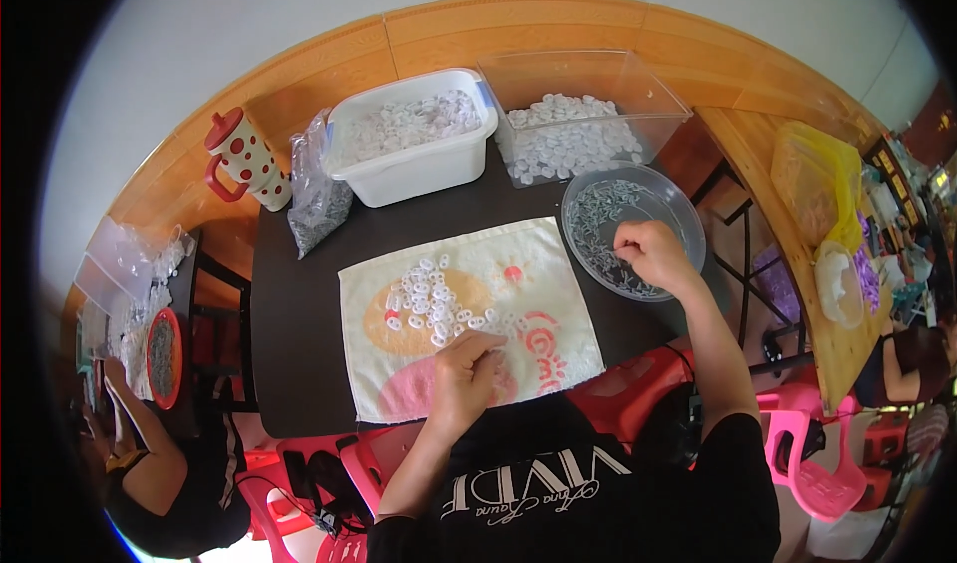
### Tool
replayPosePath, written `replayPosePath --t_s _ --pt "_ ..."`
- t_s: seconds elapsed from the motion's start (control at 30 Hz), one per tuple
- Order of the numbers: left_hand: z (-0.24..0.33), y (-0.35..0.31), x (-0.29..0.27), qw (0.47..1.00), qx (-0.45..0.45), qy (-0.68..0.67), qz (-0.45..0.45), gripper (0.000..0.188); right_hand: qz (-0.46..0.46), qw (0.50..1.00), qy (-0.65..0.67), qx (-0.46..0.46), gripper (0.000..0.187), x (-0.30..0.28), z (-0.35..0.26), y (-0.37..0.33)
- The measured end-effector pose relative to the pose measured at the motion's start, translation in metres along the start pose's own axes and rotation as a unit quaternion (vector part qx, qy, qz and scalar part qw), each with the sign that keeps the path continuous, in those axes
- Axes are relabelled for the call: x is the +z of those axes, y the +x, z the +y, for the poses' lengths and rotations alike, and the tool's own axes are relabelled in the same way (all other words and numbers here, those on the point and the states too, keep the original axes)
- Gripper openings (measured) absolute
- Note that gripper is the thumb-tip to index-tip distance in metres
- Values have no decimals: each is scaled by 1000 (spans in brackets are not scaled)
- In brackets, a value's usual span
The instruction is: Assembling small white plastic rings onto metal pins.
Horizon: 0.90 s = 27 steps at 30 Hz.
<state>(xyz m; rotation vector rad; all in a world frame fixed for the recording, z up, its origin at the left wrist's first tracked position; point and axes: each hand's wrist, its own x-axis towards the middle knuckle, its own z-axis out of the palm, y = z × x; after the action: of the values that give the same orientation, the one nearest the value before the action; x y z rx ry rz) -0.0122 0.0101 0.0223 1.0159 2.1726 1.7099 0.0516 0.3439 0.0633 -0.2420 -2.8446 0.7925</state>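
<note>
A cream towel [469, 249] with orange, pink and red prints lies on the dark table. On it is a loose pile of small white oval pieces with holes [427, 294]. My left hand [465, 376] is closed over the towel, just below the pile's right end; what its fingers hold, if anything, is hidden. My right hand [653, 252] reaches over a round clear bowl [690, 214], fingertips pinched together among small thin grey pieces [601, 214]. Whatever sits in that pinch is too small to make out.
Behind the towel stand a white tub [414, 176] and a clear box [653, 130], both holding white pieces. At the back left are a bag of grey pieces [317, 214] and a spotted tumbler [244, 159]. Other people [164, 478] sit left and right. A wooden table [797, 264] adjoins the right.
</note>
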Motion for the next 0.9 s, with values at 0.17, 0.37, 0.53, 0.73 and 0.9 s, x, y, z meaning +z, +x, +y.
replayPosePath --t_s 0.17,0.37,0.53,0.73,0.9 --pt "-2 1 2 999 -35 -36 11 21 39 994 97 22 9 5 10 -2" --pt "-5 1 2 999 -26 -31 22 20 93 986 134 -35 8 6 2 -6" --pt "-9 -3 1 994 -17 -99 47 20 110 991 74 -29 8 0 -3 -7" --pt "-2 -9 0 974 -135 -163 85 19 77 959 261 -81 11 13 -78 -26" --pt "12 -12 -19 994 7 104 21 19 -14 957 229 -180 14 55 -121 -34"
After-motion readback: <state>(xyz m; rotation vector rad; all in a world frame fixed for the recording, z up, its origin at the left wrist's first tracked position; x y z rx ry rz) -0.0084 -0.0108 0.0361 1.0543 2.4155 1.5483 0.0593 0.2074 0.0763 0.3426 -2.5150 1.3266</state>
